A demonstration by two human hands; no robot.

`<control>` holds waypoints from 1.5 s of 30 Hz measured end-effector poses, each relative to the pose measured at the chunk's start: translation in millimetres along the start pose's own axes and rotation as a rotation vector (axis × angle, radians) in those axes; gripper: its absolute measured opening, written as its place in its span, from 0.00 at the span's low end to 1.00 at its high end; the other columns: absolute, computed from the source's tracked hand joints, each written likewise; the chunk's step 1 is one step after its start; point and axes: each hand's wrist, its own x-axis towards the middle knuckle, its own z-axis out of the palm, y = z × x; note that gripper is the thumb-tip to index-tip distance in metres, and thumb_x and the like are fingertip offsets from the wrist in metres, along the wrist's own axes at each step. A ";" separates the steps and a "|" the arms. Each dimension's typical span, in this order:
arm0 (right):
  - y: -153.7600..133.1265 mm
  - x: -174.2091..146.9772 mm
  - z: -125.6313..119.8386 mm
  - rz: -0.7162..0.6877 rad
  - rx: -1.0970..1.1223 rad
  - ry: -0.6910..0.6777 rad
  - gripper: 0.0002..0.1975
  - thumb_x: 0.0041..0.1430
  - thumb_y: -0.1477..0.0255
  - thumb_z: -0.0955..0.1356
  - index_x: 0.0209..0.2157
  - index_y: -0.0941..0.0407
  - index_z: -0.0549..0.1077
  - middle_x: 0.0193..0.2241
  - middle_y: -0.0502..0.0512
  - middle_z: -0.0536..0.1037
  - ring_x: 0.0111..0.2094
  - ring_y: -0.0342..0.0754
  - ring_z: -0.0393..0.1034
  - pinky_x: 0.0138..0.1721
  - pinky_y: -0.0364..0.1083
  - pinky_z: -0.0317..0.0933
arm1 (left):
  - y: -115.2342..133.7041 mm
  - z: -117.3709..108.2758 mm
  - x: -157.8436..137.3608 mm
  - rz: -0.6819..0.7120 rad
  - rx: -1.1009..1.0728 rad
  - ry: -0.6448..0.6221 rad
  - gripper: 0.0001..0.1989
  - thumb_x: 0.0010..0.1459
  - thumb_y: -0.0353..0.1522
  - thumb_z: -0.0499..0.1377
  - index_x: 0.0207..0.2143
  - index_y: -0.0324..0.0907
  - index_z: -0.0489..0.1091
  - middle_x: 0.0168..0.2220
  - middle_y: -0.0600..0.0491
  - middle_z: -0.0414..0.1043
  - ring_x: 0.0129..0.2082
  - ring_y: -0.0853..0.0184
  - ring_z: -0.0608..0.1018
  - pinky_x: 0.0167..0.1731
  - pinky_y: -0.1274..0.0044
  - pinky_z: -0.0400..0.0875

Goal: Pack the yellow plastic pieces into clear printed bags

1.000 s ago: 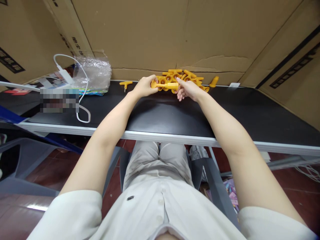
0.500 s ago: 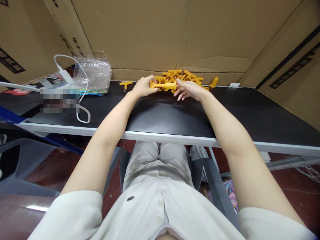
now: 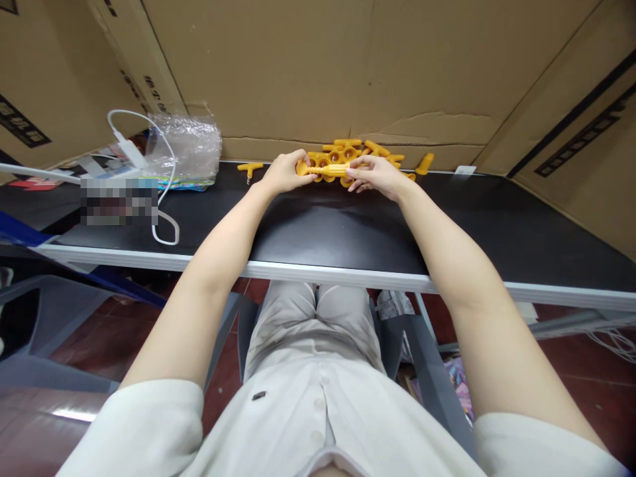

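Observation:
Between my hands lies a long yellow plastic part (image 3: 336, 170), level above the black tabletop, with a round end, a ribbed neck and a wider barrel. My left hand (image 3: 287, 171) pinches its round end between thumb and fingers. At the barrel's right end, my right hand (image 3: 373, 175) closes its thumb and fingertips. Just behind is a pile of yellow parts (image 3: 335, 156), some round and hollow, some with T-shaped handles; my hands partly cover it. A yellow T-handled corkscrew (image 3: 250, 170) with a metal spiral rests left of my left hand.
A yellow cap-like piece (image 3: 424, 163) stands right of the pile, near a small white object (image 3: 466, 170). Clear plastic bags (image 3: 186, 146) and a white cable (image 3: 173, 159) occupy the left side. Cardboard (image 3: 318, 73) walls the back, and a metal edge (image 3: 338, 272) runs along the front.
My right hand's fingers have closed from a loose spread onto the barrel's right end. My left hand keeps its pinch in nearly the same place.

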 end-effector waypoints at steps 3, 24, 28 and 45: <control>-0.2 -0.4 0.2 -0.004 0.012 -0.005 0.18 0.58 0.66 0.83 0.37 0.55 0.73 0.30 0.51 0.82 0.25 0.43 0.78 0.26 0.40 0.70 | 1.6 -0.8 -0.6 0.001 -0.011 0.001 0.15 0.55 0.36 0.69 0.44 0.45 0.76 0.34 0.53 0.74 0.43 0.55 0.78 0.52 0.65 0.73; 0.6 0.9 4.1 0.018 0.004 -0.022 0.18 0.61 0.63 0.81 0.38 0.55 0.72 0.31 0.51 0.82 0.23 0.42 0.76 0.23 0.38 0.68 | 2.9 -0.7 -0.9 -0.006 0.010 -0.012 0.14 0.55 0.38 0.70 0.42 0.46 0.75 0.33 0.53 0.74 0.40 0.56 0.77 0.49 0.66 0.73; 1.4 2.9 3.1 0.011 0.009 -0.022 0.17 0.61 0.65 0.81 0.37 0.55 0.72 0.31 0.52 0.82 0.23 0.42 0.76 0.23 0.39 0.68 | 1.0 0.0 0.3 -0.003 -0.021 -0.023 0.15 0.54 0.37 0.69 0.43 0.46 0.76 0.33 0.54 0.73 0.42 0.55 0.78 0.51 0.65 0.73; -2.2 2.1 8.6 -0.037 0.104 0.033 0.19 0.57 0.70 0.82 0.35 0.53 0.69 0.32 0.50 0.79 0.31 0.44 0.79 0.38 0.44 0.76 | 3.8 0.0 -1.2 -0.022 0.001 -0.035 0.18 0.55 0.36 0.69 0.48 0.46 0.75 0.35 0.52 0.76 0.43 0.54 0.80 0.53 0.63 0.75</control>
